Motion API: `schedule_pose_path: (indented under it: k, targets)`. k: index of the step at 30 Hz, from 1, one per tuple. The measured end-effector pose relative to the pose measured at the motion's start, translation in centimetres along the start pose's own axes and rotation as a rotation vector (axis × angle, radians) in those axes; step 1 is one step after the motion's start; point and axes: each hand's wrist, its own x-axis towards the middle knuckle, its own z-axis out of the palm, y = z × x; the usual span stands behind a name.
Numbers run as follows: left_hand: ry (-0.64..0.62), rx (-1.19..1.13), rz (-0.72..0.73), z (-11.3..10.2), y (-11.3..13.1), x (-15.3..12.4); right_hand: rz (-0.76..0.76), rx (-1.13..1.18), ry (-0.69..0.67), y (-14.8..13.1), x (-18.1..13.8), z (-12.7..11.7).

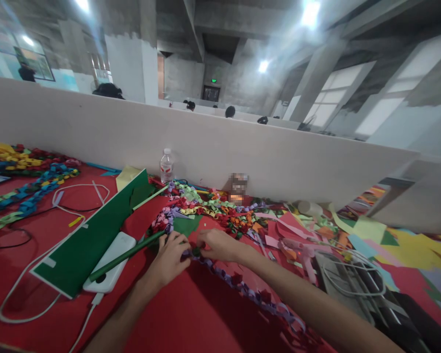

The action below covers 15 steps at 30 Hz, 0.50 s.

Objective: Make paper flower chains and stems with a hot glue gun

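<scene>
A paper chain (242, 287) of mostly purple links, with red and dark green ones, runs from between my hands down to the lower right. My left hand (173, 257) is closed on its upper end, fingers bent downward. Just to the right, my right hand (216, 245) pinches the chain by a dark green link (196, 252); the fingertips are partly hidden. A rolled green paper tube (132, 252) reaches to my left fingers and crosses a white power bank (120, 247). Behind my hands lies a green paper sheet (185, 225).
A green board (91, 235) leans at left. Heaped paper chains (238, 220) and a water bottle (166, 166) stand along the white partition (206, 142). A pink glue gun (303, 252), cables and coloured paper sheets (407, 250) lie at right. More chains (47, 181) cover the far left.
</scene>
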Motion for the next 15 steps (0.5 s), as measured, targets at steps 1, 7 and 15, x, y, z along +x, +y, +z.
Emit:
schedule_pose_path:
  k: [1,7,15]
  targets:
    - [0.002,-0.002,0.0,0.03,-0.04,0.01,0.006,0.0,-0.004,0.07,0.04,0.03]
    - [0.004,0.003,0.011,0.09,-0.19,-0.04,0.036,-0.022,-0.046,0.48,0.23,-0.12]
    - [-0.008,0.003,0.017,0.2,-0.31,0.07,0.045,-0.086,-0.127,-0.46,0.92,-0.86]
